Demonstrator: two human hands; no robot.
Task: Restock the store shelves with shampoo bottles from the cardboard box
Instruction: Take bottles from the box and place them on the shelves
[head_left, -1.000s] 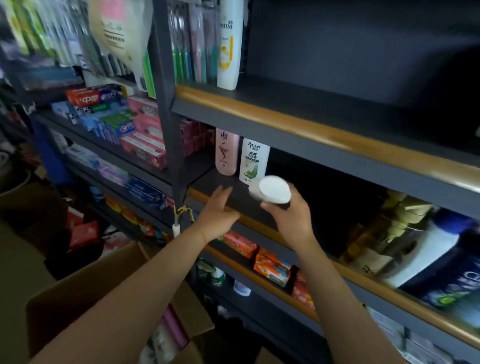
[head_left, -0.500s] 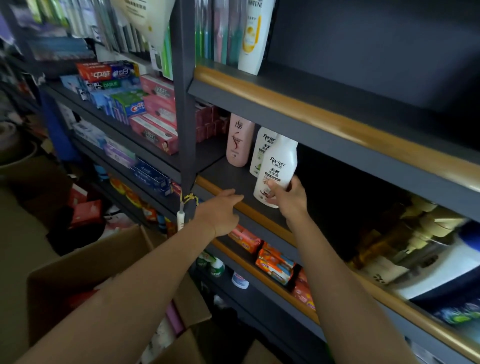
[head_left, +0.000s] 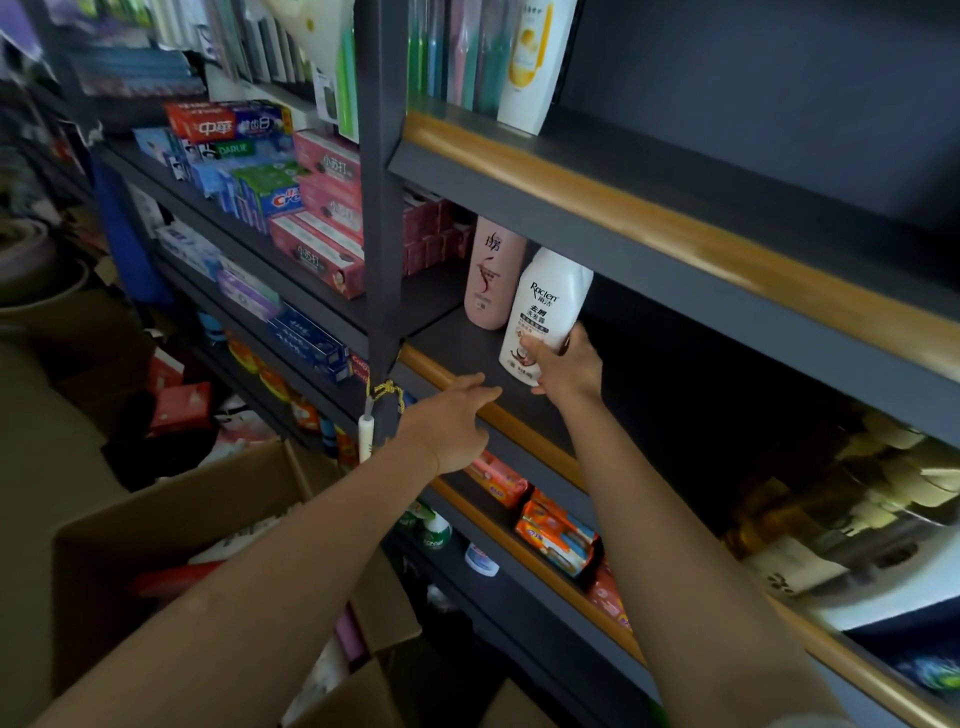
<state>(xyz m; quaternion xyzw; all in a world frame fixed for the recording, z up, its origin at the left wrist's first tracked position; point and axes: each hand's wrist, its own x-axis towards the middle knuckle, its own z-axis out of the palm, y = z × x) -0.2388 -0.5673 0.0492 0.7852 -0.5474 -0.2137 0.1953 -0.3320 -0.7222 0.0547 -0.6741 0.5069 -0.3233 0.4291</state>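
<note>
The right hand (head_left: 566, 366) grips the white shampoo bottle (head_left: 548, 312) upright near the shelf (head_left: 457, 343) front edge, seemingly touching the pink bottle (head_left: 491, 273). The left hand (head_left: 449, 421) rests loose-fingered on that edge.

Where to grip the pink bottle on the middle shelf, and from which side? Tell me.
Grip the pink bottle around its mid body, coming from the front and its left. It stands upright with its label facing out. The white Rocien shampoo bottle, held by the right hand, crowds its right side, and its top sits close under the upper shelf, so a grasp from above looks cramped.
</note>
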